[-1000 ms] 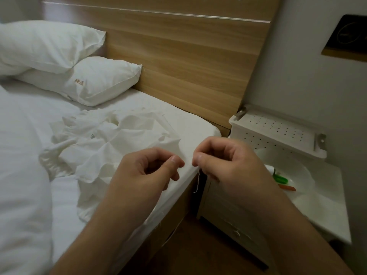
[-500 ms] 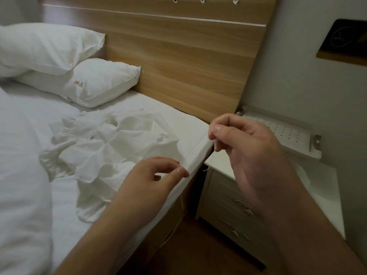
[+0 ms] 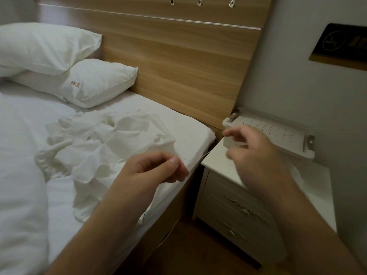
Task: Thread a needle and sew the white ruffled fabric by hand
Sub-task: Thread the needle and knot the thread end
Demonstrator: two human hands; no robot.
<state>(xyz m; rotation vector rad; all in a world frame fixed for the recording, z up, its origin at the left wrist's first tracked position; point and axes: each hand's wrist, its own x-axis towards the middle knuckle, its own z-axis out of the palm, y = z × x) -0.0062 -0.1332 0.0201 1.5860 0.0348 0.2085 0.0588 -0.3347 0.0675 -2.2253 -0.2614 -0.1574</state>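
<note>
The white ruffled fabric (image 3: 103, 147) lies crumpled on the bed. My left hand (image 3: 155, 171) hovers over the bed's right edge. Its thumb and forefinger pinch together on the needle, which is too thin to make out. A fine white thread (image 3: 205, 155) runs taut from those fingertips up and right toward my right hand (image 3: 256, 155). That hand is blurred above the nightstand, with its finger and thumb curled toward the thread's end.
The bed (image 3: 188, 133) has white sheets, and two pillows (image 3: 95, 82) lie against a wooden headboard (image 3: 178, 56). To the right stands a white nightstand (image 3: 224, 187) with drawers. A white perforated box (image 3: 278, 133) rests on it against the wall.
My right hand swung away from the left, first up, then right and down over the nightstand, drawing the thread out. The left hand sank a little and kept its pinch.
</note>
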